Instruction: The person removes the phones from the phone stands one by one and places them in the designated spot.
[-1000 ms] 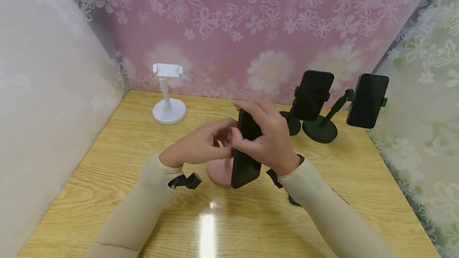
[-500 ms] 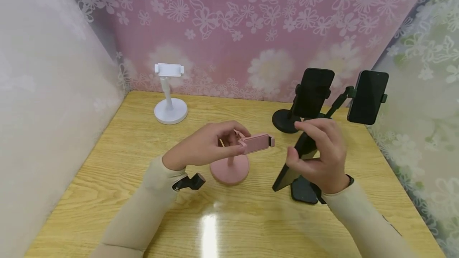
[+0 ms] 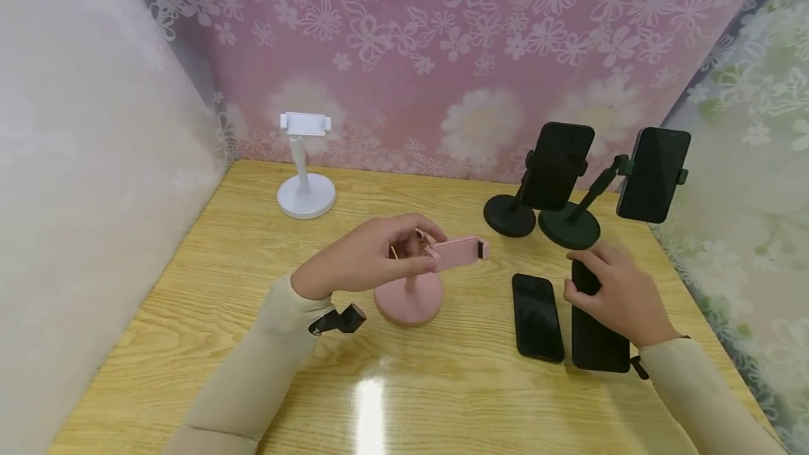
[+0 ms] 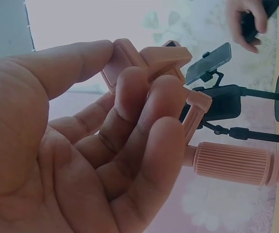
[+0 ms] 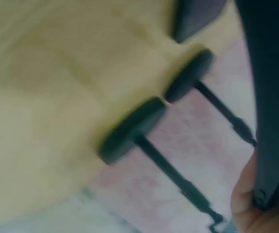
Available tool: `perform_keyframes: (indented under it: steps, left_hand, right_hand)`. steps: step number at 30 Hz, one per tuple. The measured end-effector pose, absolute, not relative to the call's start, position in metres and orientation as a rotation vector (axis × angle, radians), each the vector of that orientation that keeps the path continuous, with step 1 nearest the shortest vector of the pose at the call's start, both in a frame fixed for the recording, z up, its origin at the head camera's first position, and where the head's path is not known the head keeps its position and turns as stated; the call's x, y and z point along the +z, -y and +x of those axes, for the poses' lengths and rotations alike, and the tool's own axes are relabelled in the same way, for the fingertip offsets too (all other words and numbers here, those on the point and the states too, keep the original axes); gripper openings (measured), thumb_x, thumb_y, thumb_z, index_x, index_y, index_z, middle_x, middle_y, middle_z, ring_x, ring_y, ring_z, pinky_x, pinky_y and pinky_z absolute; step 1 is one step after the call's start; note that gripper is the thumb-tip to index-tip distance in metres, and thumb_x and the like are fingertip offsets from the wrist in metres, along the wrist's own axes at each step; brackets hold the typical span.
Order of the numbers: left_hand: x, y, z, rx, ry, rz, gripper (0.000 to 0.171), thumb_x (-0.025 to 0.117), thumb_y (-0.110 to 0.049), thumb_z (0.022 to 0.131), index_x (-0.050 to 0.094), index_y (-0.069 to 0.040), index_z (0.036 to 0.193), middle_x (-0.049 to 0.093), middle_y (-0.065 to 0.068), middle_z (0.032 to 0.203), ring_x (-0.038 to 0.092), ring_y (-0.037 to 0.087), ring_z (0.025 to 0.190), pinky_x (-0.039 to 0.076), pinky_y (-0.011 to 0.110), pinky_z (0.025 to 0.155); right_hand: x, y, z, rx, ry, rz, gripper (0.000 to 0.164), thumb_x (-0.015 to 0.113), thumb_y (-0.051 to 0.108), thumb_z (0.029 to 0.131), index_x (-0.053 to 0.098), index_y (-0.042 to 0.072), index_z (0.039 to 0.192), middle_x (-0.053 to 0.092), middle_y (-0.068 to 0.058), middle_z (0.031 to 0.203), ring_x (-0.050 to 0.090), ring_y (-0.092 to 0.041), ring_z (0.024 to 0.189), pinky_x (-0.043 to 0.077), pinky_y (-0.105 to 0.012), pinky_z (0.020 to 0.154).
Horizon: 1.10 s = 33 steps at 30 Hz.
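Note:
My left hand [image 3: 379,255] pinches the left end of the clamp on a pink phone stand [image 3: 460,253]. In the left wrist view, thumb and fingers close on the pink clamp [image 4: 166,56] above its ribbed neck [image 4: 234,162]. The clamp has nothing in it, and its round base [image 3: 411,304] stands on the table. At the right, my right hand [image 3: 622,293] grips a black phone [image 3: 600,343] by its long edges. That phone is close over the table, beside another black phone [image 3: 537,318] lying flat. In the right wrist view the held phone [image 5: 275,97] looms large.
A white phone stand [image 3: 306,195] with a bare clamp stands at the back left. At the back right, a black stand [image 3: 508,216] and a dark green stand [image 3: 569,225] each hold a phone. Patterned cloth walls [image 3: 404,76] border the wooden table [image 3: 284,385].
My right hand has carried the black phone away from the pink clamp, rightward to beside the lying phone. My left hand keeps its pinch on the pink stand.

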<state>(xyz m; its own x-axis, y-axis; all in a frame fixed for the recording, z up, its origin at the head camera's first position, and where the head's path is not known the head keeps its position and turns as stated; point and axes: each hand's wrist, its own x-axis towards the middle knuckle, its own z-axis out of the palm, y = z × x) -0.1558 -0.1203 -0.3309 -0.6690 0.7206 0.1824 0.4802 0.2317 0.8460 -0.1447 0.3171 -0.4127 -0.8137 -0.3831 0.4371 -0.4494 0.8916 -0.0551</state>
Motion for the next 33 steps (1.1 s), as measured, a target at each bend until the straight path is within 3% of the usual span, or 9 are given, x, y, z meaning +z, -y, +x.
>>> perform_keyframes:
  steps: [3, 8, 15, 22, 27, 33]
  left_hand:
    - [-0.332, 0.121, -0.156, 1.413, -2.250, 1.124, 0.034, 0.068, -0.027, 0.102, 0.061, -0.021, 0.135, 0.069, -0.005, 0.084, 0.067, 0.012, 0.078, 0.057, 0.041, 0.079]
    - [-0.332, 0.120, -0.155, 1.399, -2.265, 1.131, 0.033, 0.068, -0.028, 0.103, 0.061, -0.022, 0.134, 0.069, -0.006, 0.086, 0.067, 0.012, 0.078, 0.057, 0.037, 0.077]
    - [-0.330, 0.120, -0.155, 1.388, -2.283, 1.135, 0.033, 0.068, -0.029, 0.103, 0.061, -0.021, 0.134, 0.070, -0.007, 0.085, 0.066, 0.011, 0.076, 0.056, 0.036, 0.075]
    - [-0.330, 0.121, -0.156, 1.382, -2.268, 1.136, 0.034, 0.067, -0.028, 0.103, 0.061, -0.020, 0.135, 0.070, -0.007, 0.081, 0.067, 0.011, 0.074, 0.056, 0.034, 0.073]
    - [-0.330, 0.121, -0.155, 1.379, -2.264, 1.122, 0.033, 0.066, -0.027, 0.104, 0.060, -0.020, 0.135, 0.070, -0.006, 0.082, 0.067, 0.012, 0.074, 0.056, 0.036, 0.074]
    - [-0.329, 0.121, -0.154, 1.356, -2.280, 1.132, 0.032, 0.066, -0.027, 0.104, 0.060, -0.020, 0.135, 0.070, -0.007, 0.082, 0.066, 0.011, 0.073, 0.055, 0.036, 0.073]
  right_hand:
    - [-0.425, -0.325, -0.151, 0.177, 2.777, 0.556, 0.042, 0.076, 0.029, 0.084, 0.069, 0.011, 0.122, 0.066, -0.016, 0.114, 0.060, -0.037, 0.097, 0.056, -0.062, 0.065]
    - [-0.440, -0.332, -0.160, 0.132, 2.862, 0.555, 0.047, 0.076, 0.034, 0.088, 0.069, 0.010, 0.127, 0.067, -0.014, 0.108, 0.063, -0.035, 0.093, 0.057, -0.060, 0.070]
    - [-0.451, -0.335, -0.168, 0.141, 3.180, 0.420, 0.063, 0.067, 0.048, 0.096, 0.059, 0.004, 0.141, 0.062, -0.028, 0.127, 0.063, -0.046, 0.109, 0.053, -0.066, 0.081]
    - [-0.454, -0.328, -0.170, 0.069, 3.243, 0.441, 0.052, 0.068, 0.048, 0.097, 0.068, 0.005, 0.127, 0.065, -0.021, 0.121, 0.066, -0.041, 0.104, 0.055, -0.063, 0.080]
    - [-0.454, -0.325, -0.168, 0.059, 3.260, 0.440, 0.050, 0.066, 0.044, 0.099, 0.068, 0.004, 0.129, 0.062, -0.023, 0.123, 0.061, -0.046, 0.111, 0.052, -0.066, 0.083]
    - [-0.454, -0.325, -0.163, 0.107, 3.261, 0.416, 0.047, 0.065, 0.038, 0.100, 0.066, 0.002, 0.131, 0.060, -0.026, 0.121, 0.060, -0.048, 0.107, 0.052, -0.066, 0.079]
